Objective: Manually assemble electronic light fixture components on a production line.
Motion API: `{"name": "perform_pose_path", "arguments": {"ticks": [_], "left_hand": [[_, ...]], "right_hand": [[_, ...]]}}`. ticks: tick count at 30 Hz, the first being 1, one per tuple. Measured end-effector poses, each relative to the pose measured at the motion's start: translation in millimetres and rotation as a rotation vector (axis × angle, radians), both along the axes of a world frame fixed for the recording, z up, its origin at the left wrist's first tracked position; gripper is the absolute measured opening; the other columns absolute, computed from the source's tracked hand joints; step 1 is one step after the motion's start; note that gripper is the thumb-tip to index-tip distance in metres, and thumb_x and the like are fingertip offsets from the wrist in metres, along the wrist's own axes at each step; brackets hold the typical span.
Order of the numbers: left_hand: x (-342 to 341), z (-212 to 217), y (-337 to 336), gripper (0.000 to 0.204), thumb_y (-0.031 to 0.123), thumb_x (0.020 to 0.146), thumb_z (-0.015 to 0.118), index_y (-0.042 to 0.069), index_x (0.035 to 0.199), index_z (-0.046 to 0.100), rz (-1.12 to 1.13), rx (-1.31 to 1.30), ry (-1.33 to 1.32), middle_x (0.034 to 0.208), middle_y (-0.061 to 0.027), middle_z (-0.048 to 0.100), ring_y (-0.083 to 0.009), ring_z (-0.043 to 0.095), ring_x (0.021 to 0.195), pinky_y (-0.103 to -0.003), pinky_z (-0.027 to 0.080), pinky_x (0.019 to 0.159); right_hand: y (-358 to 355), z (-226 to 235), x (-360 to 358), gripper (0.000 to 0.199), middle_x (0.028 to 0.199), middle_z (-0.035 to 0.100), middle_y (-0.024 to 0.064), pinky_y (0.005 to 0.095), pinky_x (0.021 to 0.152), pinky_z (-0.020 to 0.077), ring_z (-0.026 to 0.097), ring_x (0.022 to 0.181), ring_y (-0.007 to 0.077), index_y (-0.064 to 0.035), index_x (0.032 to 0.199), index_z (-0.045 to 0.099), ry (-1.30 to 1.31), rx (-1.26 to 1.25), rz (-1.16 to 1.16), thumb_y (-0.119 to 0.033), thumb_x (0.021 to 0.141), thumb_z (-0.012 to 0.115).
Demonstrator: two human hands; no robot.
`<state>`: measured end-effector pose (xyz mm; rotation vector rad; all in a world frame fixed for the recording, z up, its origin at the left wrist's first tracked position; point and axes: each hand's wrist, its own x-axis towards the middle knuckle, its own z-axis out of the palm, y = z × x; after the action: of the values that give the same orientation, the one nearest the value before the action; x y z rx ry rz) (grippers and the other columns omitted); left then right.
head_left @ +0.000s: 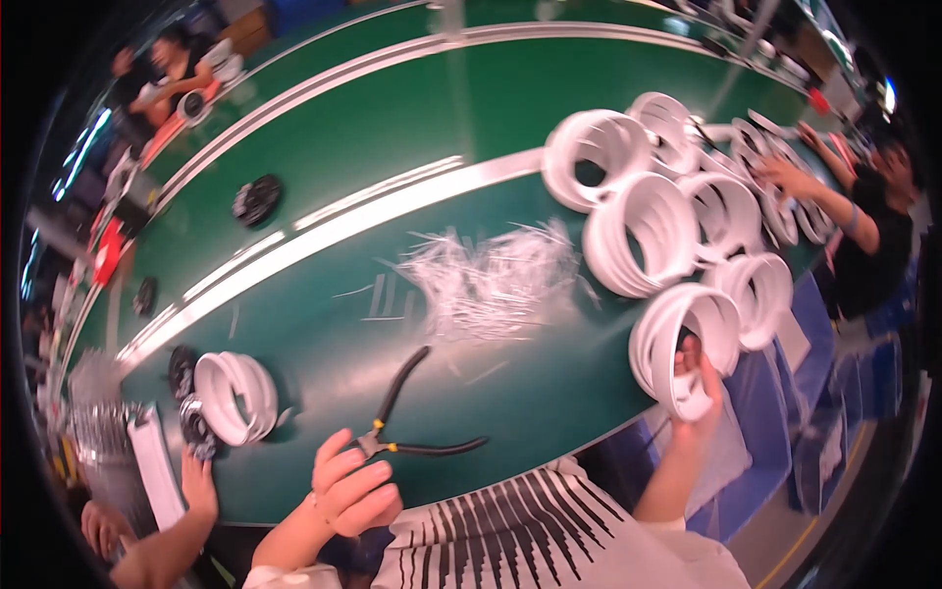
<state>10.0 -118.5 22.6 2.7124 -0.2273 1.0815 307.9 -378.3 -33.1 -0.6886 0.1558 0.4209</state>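
Evenly support the white rings (659,346), your right hand (702,417) clamped on their rim, left hand (353,488) loosely spread beside the pliers (376,433).

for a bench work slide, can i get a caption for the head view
Right grip on stacked white rings, left grip open beside black-handled cutters, translucent strips heaped beyond.

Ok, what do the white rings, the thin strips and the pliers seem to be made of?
White rings: probably plastic, smooth with a soft shine; painted metal is possible. Thin strips: likely plastic, as they look translucent and glossy. Pliers: grey, metallic-looking head, likely steel; black handles with slight sheen, perhaps plastic or rubber.
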Motion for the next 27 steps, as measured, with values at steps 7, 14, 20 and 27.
{"name": "perform_pose_path", "arguments": {"ticks": [7, 14, 20, 27], "left_hand": [[19, 11, 12, 0.017, 0.006, 0.070, 0.056, 0.006, 0.087, 0.058, -0.008, -0.024, -0.133, 0.097, -0.0085, 0.058, -0.0231, 0.052, 0.091, -0.041, 0.046, 0.081], [28, 18, 43, 0.022, 0.003, 0.069, 0.054, 0.002, 0.091, 0.056, -0.006, 0.070, -0.083, 0.101, -0.0122, 0.056, -0.0266, 0.053, 0.091, -0.039, 0.045, 0.079], [60, 45, 105, 0.035, -0.006, 0.061, 0.051, 0.001, 0.095, 0.053, 0.116, 0.042, -0.106, 0.106, -0.0142, 0.053, -0.0324, 0.051, 0.098, -0.038, 0.044, 0.081], [119, 69, 235, 0.027, 0.000, 0.065, 0.052, 0.004, 0.092, 0.054, 0.363, 0.036, -0.151, 0.099, -0.0126, 0.055, -0.0293, 0.050, 0.095, -0.035, 0.041, 0.082]], "right_hand": [[27, 3, -24, 0.053, 0.120, 0.039, 0.0167, 0.0318, 0.091, 0.0352, 0.041, 0.109, 0.0223, 0.0006, 0.126, 0.021, -0.407, -0.556, -0.504, -0.002, 0.080, 0.048], [38, -10, -20, 0.058, 0.128, 0.029, 0.0144, 0.0339, 0.092, 0.0325, 0.037, 0.112, 0.0250, -0.0034, 0.129, 0.021, -0.541, -0.801, -0.544, -0.003, 0.079, 0.050], [31, -11, -20, 0.058, 0.130, 0.026, 0.0150, 0.0340, 0.095, 0.0276, 0.034, 0.115, 0.0251, -0.0016, 0.129, 0.020, -0.556, -0.861, -0.544, -0.004, 0.079, 0.050], [28, -12, -28, 0.054, 0.133, 0.022, 0.0164, 0.0348, 0.098, 0.0232, 0.027, 0.120, 0.0242, 0.0011, 0.128, 0.019, -0.848, -1.065, -0.677, -0.003, 0.082, 0.046]]}}
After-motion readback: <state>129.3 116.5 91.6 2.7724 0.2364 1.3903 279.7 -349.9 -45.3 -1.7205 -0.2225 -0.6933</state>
